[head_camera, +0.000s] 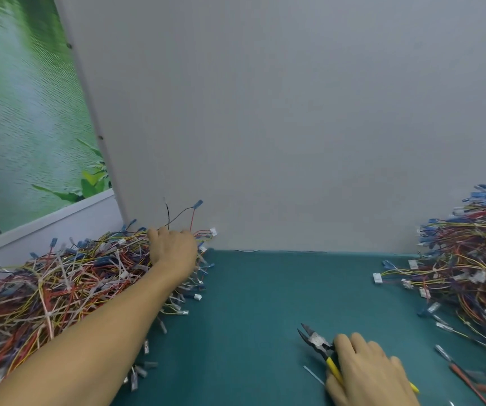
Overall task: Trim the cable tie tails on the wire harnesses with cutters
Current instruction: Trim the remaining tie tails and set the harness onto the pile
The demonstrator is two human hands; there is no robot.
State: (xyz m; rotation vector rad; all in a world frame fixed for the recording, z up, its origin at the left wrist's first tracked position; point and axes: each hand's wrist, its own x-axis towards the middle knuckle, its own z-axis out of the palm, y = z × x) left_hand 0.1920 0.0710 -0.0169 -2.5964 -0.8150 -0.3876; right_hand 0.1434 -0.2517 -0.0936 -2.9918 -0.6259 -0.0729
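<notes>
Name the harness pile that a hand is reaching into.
The left pile: the left hand grips wires at its far end. The right pile lies untouched, while the right hand holds the cutters.

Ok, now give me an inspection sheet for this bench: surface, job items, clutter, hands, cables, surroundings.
Surface: teal mat.
Job's things: left harness pile, long tie tails showing; right harness pile; cutters, jaws open.
Clutter: loose white strip beside the cutters.
Grippers: left hand in the left pile, seems to grip a lifted harness; right hand grips the cutters' yellow handles.
Cables: nothing seen beyond harness wires.
Surroundings: grey wall; green poster at left.
</notes>
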